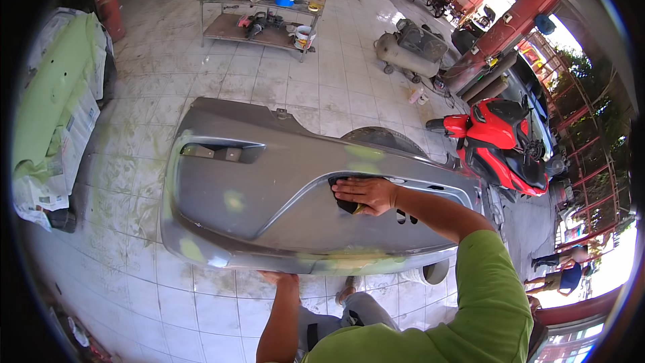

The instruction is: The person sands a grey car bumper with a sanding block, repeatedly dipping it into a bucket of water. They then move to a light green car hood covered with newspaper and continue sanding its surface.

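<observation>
A grey car bumper with pale green filler patches lies in front of me, raised off the floor. My right hand presses on a dark sanding block near the bumper's middle, fingers stretched across its top and pointing left. A yellowish edge shows under the block, by the palm. At the bumper's near edge my left hand holds on from below; the edge hides most of its fingers. Two dark holes sit in the bumper just right of my right wrist.
Behind the bumper are a tyre and a red motorcycle. A metal worktable with cans and tools stands farther back, left of an air compressor. A pale green panel with paper masking is at the left. People are far right.
</observation>
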Demonstrator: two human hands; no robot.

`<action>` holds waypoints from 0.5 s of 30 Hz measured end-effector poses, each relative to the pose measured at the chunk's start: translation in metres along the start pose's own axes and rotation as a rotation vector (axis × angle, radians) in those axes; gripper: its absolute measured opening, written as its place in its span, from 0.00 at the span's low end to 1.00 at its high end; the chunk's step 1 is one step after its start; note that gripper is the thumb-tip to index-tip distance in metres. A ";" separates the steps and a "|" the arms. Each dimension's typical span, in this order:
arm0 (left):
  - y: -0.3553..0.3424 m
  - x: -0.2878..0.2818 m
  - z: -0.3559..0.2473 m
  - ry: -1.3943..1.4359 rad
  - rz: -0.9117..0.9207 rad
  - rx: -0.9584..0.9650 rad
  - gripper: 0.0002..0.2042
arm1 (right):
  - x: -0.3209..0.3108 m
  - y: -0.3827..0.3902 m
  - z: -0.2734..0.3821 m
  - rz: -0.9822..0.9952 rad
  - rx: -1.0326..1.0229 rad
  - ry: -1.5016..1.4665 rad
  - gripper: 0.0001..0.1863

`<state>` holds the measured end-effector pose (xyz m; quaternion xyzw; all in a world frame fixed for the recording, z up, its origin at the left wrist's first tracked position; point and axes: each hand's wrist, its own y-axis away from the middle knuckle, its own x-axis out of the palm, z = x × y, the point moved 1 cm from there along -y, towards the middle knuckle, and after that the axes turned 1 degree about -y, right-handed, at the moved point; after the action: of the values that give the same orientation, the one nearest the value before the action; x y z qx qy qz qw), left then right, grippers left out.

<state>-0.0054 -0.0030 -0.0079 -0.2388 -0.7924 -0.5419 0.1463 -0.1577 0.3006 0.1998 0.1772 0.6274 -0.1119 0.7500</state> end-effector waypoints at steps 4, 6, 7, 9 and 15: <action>-0.002 -0.057 0.034 -0.297 -0.144 -0.042 0.31 | 0.028 0.006 0.058 -0.011 0.212 -0.131 0.45; -0.046 -0.028 0.036 -0.196 -0.026 -0.081 0.31 | 0.041 -0.015 0.039 -0.075 0.301 -0.099 0.39; -0.047 -0.049 0.037 -0.082 0.041 -0.151 0.31 | 0.041 -0.009 0.040 -0.055 0.281 -0.103 0.39; -0.077 -0.065 0.021 0.068 0.138 -0.169 0.33 | 0.041 -0.007 0.038 -0.026 0.224 -0.090 0.39; -0.110 -0.040 -0.037 0.052 0.117 -0.211 0.40 | 0.062 -0.033 0.043 0.028 0.154 -0.036 0.41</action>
<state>-0.0317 -0.0794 -0.1004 -0.2845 -0.7116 -0.6189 0.1721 -0.1198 0.2564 0.1415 0.2410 0.6010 -0.1526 0.7466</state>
